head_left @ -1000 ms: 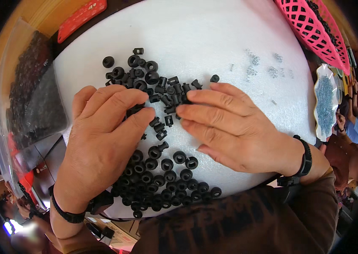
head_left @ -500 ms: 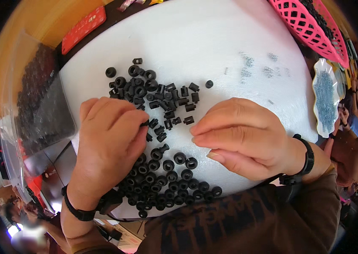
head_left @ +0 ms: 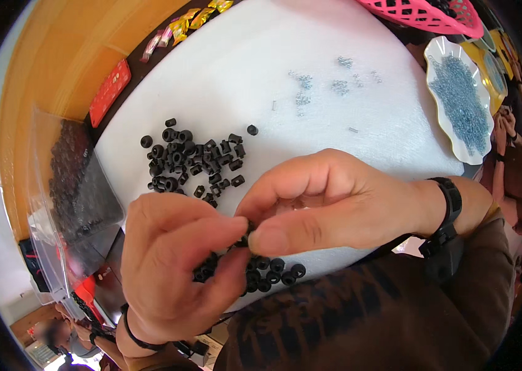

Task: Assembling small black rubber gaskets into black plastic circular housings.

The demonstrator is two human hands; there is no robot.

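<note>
My left hand (head_left: 181,263) and my right hand (head_left: 347,207) meet over the near part of the white table covering (head_left: 224,80). Between their fingertips is a small black plastic cord-lock piece (head_left: 246,237), mostly covered by the thumbs and fingers. Both hands are closed on it. Beyond my left hand lies a pile of black plungers and barrels (head_left: 177,154), some with holes through them. More round black barrels (head_left: 267,275) lie close to my body, partly hidden under my hands.
Several loose metal springs (head_left: 340,86) lie on the far covering. At right, a white wavy-edged plate (head_left: 466,157) holds more springs. A pink lattice basket (head_left: 434,23) stands far right. At left are a clear box (head_left: 109,210) of dark parts, a red packet (head_left: 110,93) and wrapped sweets (head_left: 181,29).
My right hand has moved left and my left hand nearer to my body, so they now meet at one black piece. The view has shifted, with the plate now showing larger.
</note>
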